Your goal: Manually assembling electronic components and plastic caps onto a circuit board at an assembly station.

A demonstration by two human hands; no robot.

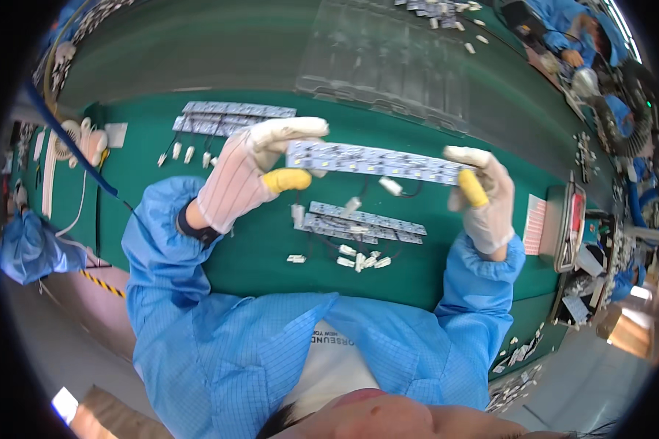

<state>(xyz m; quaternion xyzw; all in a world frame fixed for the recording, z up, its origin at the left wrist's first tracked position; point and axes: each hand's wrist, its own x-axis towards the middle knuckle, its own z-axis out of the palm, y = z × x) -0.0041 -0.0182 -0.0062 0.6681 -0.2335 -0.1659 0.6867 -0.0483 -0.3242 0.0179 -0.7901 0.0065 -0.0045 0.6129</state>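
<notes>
Between my two hands a white LED circuit board strip (377, 162) is held up level above the green mat. My left hand (260, 162), in a white glove with a yellow thumb tip, grips its left end. The strip's right end sits between the thumb and fingers of my right hand (482, 192), gloved the same way. A white connector (391, 186) on a dark wire hangs below the strip. Beneath, a group of similar strips (366, 225) lies on the mat, with several white connectors (359, 259) on the near side.
Another stack of strips (231, 117) lies at the back left, wires toward me. A clear plastic tray (388, 66) stands at the back over the green mat (271, 271). To the right are a paper sheet (534, 223) and a metal-edged box (568, 227). Co-workers in blue sit nearby.
</notes>
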